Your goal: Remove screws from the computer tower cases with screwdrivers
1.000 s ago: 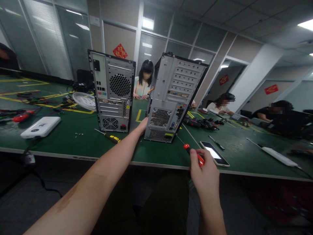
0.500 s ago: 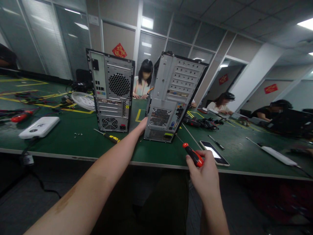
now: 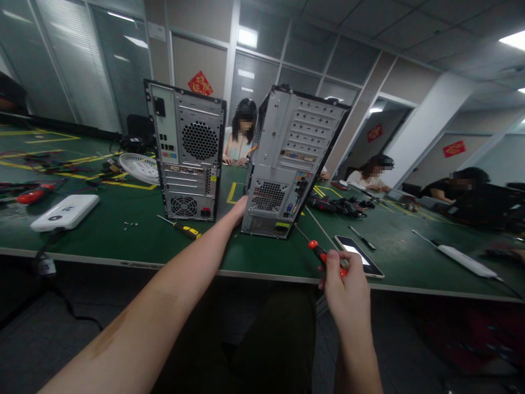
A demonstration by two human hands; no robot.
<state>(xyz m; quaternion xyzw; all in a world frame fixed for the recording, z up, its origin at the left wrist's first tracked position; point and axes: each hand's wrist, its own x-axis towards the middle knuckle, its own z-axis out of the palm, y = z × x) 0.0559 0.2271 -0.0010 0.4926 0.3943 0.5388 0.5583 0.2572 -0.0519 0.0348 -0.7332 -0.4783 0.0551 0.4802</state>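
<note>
Head view: right computer tower [image 3: 279,143] stood upright on green table [image 3: 266,258], rear turned forward, presumably for access by red-black screwdriver [image 3: 318,251], gripped in right hand [image 3: 348,287], tip near lower rear edge; tower's side likely braced by left hand [image 3: 243,204], mostly hidden, grip can't be told.

Left hand [image 3: 240,208]: fingers hidden behind right computer case [image 3: 283,142]; metal bits [image 3: 131,224] too small to identify.
</note>
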